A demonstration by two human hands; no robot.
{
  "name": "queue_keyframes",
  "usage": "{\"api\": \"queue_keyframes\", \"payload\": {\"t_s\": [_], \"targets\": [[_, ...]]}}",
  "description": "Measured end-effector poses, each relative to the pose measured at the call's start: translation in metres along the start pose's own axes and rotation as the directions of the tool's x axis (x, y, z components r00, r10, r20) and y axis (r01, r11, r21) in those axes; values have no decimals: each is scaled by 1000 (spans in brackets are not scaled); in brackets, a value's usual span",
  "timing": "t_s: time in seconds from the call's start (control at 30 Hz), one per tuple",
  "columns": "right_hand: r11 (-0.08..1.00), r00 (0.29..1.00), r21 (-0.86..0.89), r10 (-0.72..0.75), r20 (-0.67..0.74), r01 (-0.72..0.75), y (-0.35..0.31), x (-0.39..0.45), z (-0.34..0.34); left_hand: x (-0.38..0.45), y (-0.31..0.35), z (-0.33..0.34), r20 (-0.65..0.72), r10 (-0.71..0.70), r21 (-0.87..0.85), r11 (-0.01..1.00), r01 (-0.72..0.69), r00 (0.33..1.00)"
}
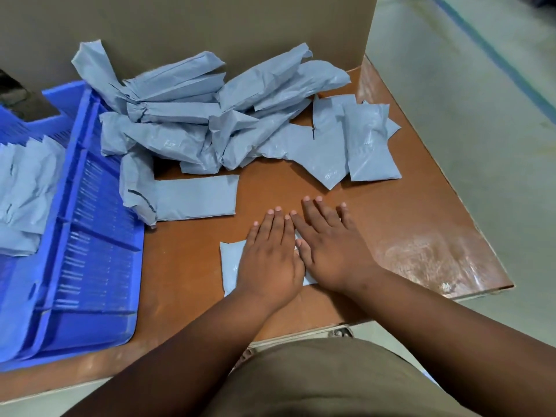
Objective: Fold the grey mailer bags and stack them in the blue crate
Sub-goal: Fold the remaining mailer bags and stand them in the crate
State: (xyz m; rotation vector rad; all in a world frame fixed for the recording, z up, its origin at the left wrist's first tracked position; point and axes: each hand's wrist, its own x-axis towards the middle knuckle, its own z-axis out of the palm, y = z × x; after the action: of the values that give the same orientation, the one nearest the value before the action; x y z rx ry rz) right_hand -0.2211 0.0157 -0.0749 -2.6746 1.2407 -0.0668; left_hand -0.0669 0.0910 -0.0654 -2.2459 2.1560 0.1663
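A folded grey mailer bag (231, 263) lies flat on the brown table near the front edge. My left hand (269, 257) and my right hand (329, 251) press side by side on it with straight fingers, covering most of it. A loose heap of unfolded grey mailer bags (192, 121) fills the back of the table. The blue crate (90, 236) stands at the left, with several folded grey bags (24, 188) stacked inside.
A half-folded bag (195, 197) lies next to the crate's right wall. Two flat bags (367, 145) rest at the back right. A brown cardboard wall (210, 22) stands behind the heap. The table's right edge (469, 212) drops to a grey floor.
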Motion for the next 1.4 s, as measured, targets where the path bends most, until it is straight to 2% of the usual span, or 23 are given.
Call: {"api": "queue_keyframes", "payload": {"t_s": [0.23,0.53,0.6,0.7,0.8,0.87,1.03,1.4], "targets": [[1000,999,-14,-4,33,5,0,-1,-3,-10,-22,4,2,29,-62,998,-29,1000],[999,996,-49,-20,91,24,5,-3,-14,-45,-51,0,16,-64,29,998,64,998],[995,996,-63,-75,56,78,7,-10,-23,-56,-54,-5,-2,-21,34,999,21,1000],[964,971,-122,-238,3,236,1,-26,-36,-75,-55,-9,-49,91,23,996,-90,995],[923,934,-149,-355,32,356,-19,-32,-38,-95,-55,-4,-39,33,-16,999,-34,999],[916,929,-154,-361,79,369,-34,-26,-29,-100,-59,0,-8,4,-38,999,-4,1000],[908,928,-204,-340,154,366,-51,-22,-5,-101,-74,5,74,21,43,999,-24,997],[917,923,-189,-304,238,351,-57,-20,-7,-103,-76,10,62,35,7,999,-35,997]]}}
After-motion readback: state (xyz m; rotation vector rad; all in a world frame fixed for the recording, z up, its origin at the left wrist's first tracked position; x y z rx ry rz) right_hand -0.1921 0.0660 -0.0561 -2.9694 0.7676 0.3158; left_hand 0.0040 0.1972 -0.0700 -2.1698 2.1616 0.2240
